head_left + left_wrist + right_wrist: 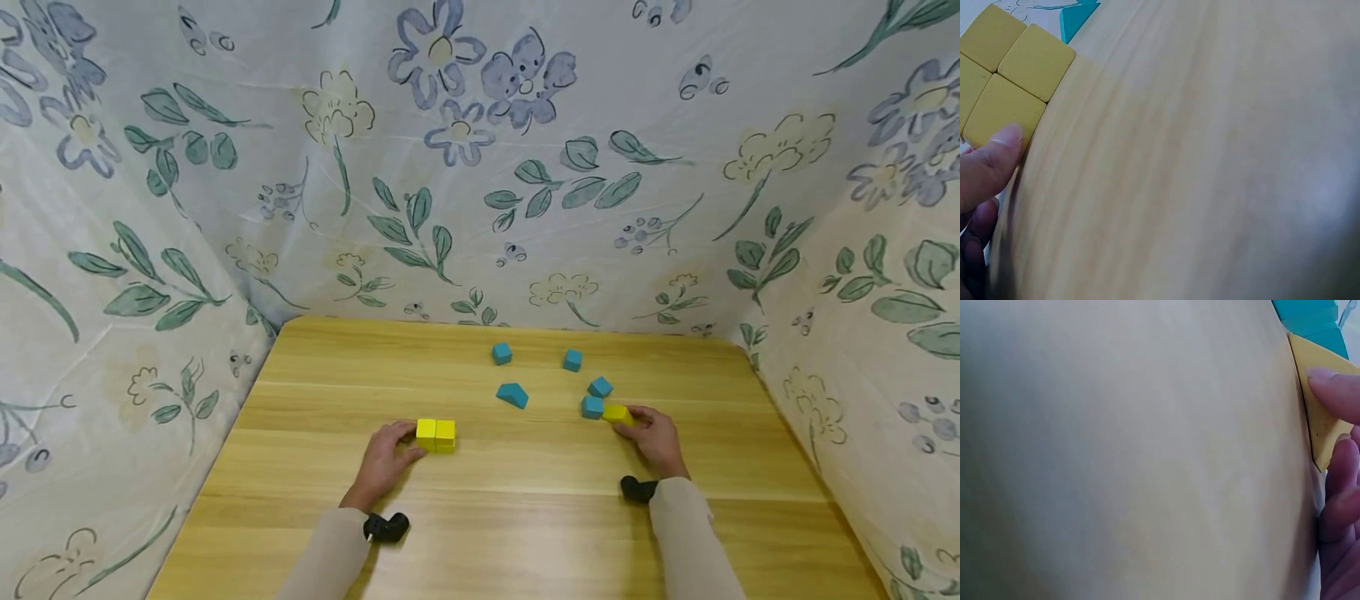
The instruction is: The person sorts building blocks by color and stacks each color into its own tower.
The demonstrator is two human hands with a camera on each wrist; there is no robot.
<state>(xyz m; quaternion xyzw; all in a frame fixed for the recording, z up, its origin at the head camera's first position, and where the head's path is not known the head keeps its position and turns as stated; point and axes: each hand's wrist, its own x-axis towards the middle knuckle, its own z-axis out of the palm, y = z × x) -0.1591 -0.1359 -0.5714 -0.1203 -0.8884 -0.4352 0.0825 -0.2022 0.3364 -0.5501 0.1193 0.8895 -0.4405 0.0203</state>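
Note:
My left hand [385,461] holds the left side of a two-by-two stack of yellow cubes [436,435] on the table, thumb in front. The left wrist view shows the thumb [997,156] pressed on a lower cube of the yellow stack [1035,62]; the other fingers are partly hidden. Over on the right, my right hand [658,440] pinches a yellow triangular block [617,413]. This triangular face [1319,422] has the right thumb on it in the right wrist view. Its left end is against or very close to a blue block [592,407].
Another blue block [600,387] lies just behind that one. Farther back are two blue cubes [502,353] [572,360], and a blue triangular block [513,395] lies between the hands. Floral cloth [465,208] surrounds the wooden table [510,533] at the back and sides.

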